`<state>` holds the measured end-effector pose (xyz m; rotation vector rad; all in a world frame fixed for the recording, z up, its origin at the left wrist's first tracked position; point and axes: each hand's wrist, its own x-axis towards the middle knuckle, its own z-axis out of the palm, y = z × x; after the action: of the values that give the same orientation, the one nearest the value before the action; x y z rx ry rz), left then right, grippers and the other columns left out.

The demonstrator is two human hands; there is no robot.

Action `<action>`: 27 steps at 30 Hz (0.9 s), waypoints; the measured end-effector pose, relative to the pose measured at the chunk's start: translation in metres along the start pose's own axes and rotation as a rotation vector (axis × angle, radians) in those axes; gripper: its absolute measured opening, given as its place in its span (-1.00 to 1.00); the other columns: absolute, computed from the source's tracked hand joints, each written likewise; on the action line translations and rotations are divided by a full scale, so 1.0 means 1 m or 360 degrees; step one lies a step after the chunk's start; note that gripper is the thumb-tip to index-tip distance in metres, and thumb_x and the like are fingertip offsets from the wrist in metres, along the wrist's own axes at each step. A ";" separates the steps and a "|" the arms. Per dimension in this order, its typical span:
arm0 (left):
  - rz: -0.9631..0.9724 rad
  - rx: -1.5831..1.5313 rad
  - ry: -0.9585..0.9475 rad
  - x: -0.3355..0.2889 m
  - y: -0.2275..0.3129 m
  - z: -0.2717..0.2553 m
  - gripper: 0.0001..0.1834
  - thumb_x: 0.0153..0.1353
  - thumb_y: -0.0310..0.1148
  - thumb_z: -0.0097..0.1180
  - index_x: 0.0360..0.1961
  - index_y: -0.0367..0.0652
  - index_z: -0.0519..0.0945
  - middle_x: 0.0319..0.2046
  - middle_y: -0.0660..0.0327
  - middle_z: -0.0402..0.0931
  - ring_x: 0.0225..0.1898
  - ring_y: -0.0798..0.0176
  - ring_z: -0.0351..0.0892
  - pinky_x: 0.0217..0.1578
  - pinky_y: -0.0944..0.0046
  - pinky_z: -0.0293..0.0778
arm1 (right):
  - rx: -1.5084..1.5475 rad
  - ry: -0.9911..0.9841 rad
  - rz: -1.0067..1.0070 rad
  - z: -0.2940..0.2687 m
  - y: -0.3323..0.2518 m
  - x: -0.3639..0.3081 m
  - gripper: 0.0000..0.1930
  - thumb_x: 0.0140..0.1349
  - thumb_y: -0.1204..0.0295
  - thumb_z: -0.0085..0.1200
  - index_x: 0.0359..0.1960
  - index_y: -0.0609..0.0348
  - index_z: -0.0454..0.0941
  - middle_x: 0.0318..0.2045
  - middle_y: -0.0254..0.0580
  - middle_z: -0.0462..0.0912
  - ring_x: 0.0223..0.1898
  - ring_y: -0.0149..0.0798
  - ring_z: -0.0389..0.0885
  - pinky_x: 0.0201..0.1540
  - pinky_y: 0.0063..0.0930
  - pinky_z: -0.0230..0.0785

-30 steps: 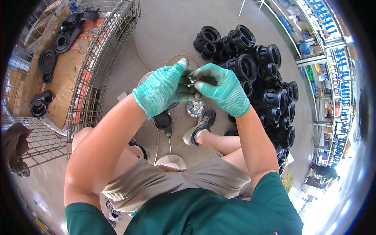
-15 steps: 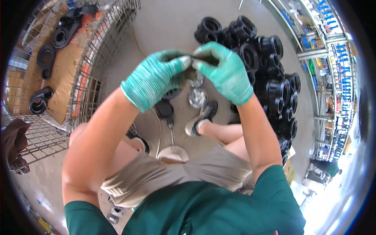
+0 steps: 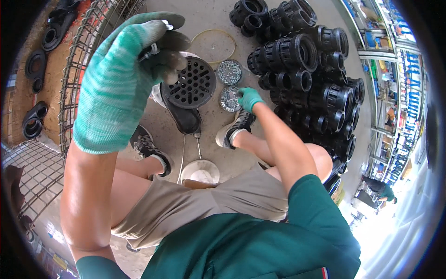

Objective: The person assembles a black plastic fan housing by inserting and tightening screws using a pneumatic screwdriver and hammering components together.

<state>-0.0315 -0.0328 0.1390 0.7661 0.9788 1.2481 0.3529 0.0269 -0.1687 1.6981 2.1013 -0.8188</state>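
Both my hands wear green knit gloves with grey fingertips. My left hand (image 3: 125,69) is raised beside the wire cage, its fingers curled around small shiny metal fasteners (image 3: 151,51); their exact kind is hard to make out. Farther right and low, my right hand (image 3: 250,99) has its fingers drawn together at the edge of a round tin (image 3: 228,99) of small metal hardware. Whatever is between those fingertips is hidden. Just beyond stands a second round tin (image 3: 229,72) of similar pieces. A black round plate full of holes (image 3: 190,83) lies near my left hand.
Black ribbed plastic pipe fittings (image 3: 292,56) are stacked at the right. On the left, a wire cage (image 3: 76,69) holds cardboard and black ring-shaped parts (image 3: 35,121). A black tool-like body (image 3: 186,120) with a metal rod sits between my feet, above a white round dish (image 3: 200,171).
My hands have parted from where they met in front of me. The left moved left and up with the fasteners; the right came down to the nearer tin.
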 end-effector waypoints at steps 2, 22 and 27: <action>0.0013 0.0119 0.0052 -0.001 0.003 -0.002 -0.57 0.39 -0.13 0.11 0.12 -0.21 0.59 -0.23 0.22 0.60 -0.30 0.37 0.50 -0.26 0.37 0.43 | -0.0012 0.0027 0.0185 0.040 0.016 0.008 -0.57 0.12 0.30 0.32 0.05 0.08 0.66 0.04 0.14 0.66 0.07 0.15 0.63 0.16 -0.09 0.48; -0.0255 0.0100 0.0129 0.019 -0.011 0.006 -0.58 0.44 -0.05 0.09 0.11 -0.14 0.57 -0.32 0.27 0.53 -0.40 0.40 0.52 -0.46 0.41 0.41 | 0.0377 0.0256 0.0378 0.071 0.039 0.008 -0.69 0.29 0.38 0.20 0.04 0.12 0.68 -0.03 0.15 0.69 -0.02 0.17 0.67 0.06 -0.09 0.52; -0.0154 0.0127 0.0099 0.017 -0.017 0.003 -0.60 0.42 -0.08 0.11 0.11 -0.14 0.59 -0.28 0.28 0.55 -0.26 0.41 0.51 -0.24 0.39 0.44 | 0.1138 0.0006 0.0465 0.020 0.018 -0.014 -0.71 0.38 0.49 0.13 0.08 0.36 0.62 -0.18 -0.05 0.74 -0.33 -0.26 0.71 -0.43 -0.34 0.61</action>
<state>-0.0215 -0.0193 0.1218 0.7368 1.1093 1.1605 0.3713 0.0062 -0.1805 2.2628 1.5814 -1.5852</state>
